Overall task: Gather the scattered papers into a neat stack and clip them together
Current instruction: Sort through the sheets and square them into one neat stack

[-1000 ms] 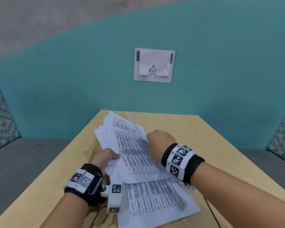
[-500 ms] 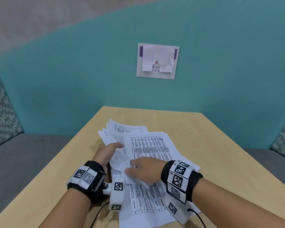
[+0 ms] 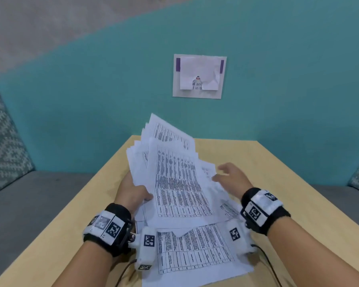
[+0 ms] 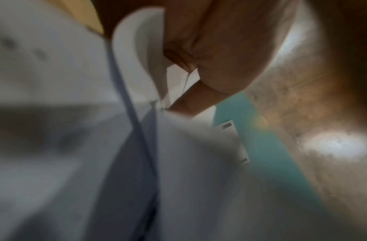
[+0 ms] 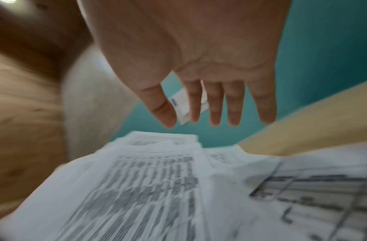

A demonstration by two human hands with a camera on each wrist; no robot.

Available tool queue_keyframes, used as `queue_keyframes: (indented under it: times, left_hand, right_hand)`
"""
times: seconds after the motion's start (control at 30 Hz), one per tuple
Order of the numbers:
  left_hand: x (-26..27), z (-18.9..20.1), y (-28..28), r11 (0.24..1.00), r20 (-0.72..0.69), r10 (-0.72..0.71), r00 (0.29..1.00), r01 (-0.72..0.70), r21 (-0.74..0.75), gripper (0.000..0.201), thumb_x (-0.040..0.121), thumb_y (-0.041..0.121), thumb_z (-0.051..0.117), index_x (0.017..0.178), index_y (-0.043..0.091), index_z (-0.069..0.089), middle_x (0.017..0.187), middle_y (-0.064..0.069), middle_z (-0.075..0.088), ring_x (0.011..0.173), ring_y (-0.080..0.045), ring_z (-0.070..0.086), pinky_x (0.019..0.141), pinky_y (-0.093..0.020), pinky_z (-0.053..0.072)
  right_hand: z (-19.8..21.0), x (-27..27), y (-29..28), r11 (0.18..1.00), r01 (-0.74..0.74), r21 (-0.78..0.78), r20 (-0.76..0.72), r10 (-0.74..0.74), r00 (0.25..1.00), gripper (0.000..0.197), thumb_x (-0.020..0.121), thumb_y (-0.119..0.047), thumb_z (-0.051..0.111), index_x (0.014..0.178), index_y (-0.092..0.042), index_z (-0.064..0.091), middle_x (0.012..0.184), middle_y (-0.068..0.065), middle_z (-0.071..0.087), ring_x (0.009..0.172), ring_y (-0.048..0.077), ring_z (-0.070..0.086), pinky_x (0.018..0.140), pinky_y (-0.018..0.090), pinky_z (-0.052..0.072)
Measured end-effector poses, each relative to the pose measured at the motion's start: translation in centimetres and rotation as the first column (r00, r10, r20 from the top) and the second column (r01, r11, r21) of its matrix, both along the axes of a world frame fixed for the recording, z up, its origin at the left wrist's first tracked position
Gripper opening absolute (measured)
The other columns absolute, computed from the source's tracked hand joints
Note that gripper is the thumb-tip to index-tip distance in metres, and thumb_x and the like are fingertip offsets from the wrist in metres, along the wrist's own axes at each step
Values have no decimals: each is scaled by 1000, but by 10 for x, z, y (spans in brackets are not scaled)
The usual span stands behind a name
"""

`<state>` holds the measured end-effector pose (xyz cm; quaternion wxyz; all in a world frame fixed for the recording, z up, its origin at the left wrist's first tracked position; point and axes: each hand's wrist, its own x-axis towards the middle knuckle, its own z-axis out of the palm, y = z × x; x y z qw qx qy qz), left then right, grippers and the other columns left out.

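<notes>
A loose bundle of printed papers (image 3: 174, 175) with tables is tilted up off the wooden table (image 3: 278, 183). My left hand (image 3: 133, 193) grips its left edge, thumb on top; the left wrist view shows my fingers (image 4: 199, 57) pinching curled sheets (image 4: 141, 48). My right hand (image 3: 228, 175) hovers just right of the bundle with straight, spread fingers (image 5: 215, 104), holding nothing above the papers (image 5: 137, 179). One more printed sheet (image 3: 195, 251) lies flat near the front edge, under the bundle. No clip is visible.
The table stands against a teal wall (image 3: 91, 100) bearing a taped paper notice (image 3: 199, 76). Grey benches with patterned cushions (image 3: 4, 137) flank the table on both sides. Cables (image 3: 124, 270) trail from the wrist cameras.
My left hand has lifted the bundle's far end so it tilts up. My right hand left the lower sheets, moved right and opened beside the bundle.
</notes>
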<state>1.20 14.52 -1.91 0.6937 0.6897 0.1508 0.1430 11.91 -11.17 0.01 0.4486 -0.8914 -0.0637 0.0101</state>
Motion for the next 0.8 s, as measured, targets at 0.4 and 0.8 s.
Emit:
queue_keyframes:
  times: [0.4, 0.8]
  left_hand:
    - [-1, 10, 14, 977, 95, 95, 991, -75, -201, 66, 80, -29, 56, 130, 13, 62, 120, -7, 76, 111, -33, 70, 84, -42, 56]
    - [-4, 10, 15, 982, 58, 34, 998, -22, -187, 63, 83, -27, 54, 132, 11, 61, 124, -14, 75, 114, -39, 71, 102, -60, 50]
  right_hand:
    - [5, 10, -37, 814, -99, 572, -388, 375, 842, 40, 106, -35, 43, 122, -6, 65, 115, 14, 75, 102, 28, 74, 83, 39, 57]
    - [-15, 33, -51, 796, -257, 547, -341, 493, 800, 66, 77, -51, 80, 132, -19, 64, 135, -5, 66, 129, 15, 56, 120, 42, 28]
